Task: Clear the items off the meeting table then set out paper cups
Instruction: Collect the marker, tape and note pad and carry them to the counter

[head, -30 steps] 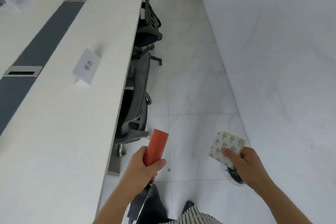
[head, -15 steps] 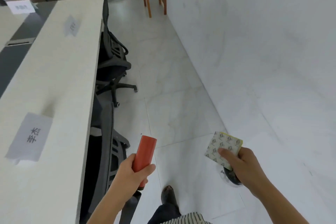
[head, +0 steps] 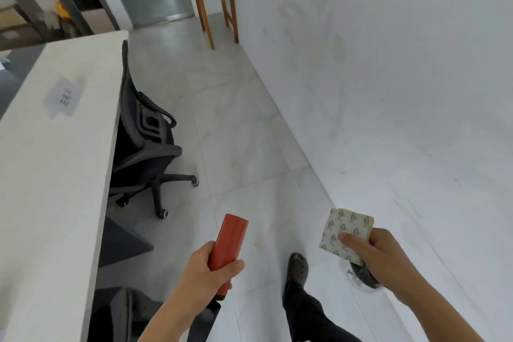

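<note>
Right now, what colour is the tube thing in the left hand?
Red, a plain red tube gripped in the left hand; the head view shows it.

Bright, even light; soft motion blur, wide-angle edge bending.

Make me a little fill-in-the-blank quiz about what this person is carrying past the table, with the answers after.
1. The left hand holds a tube coloured ____.
2. The right hand holds a patterned packet, pinned on top by the ____.
3. The paper name card lies on the ____.
4. The office chair is pushed in at the table's ____ side.

Answers: red; thumb; table; right
</note>
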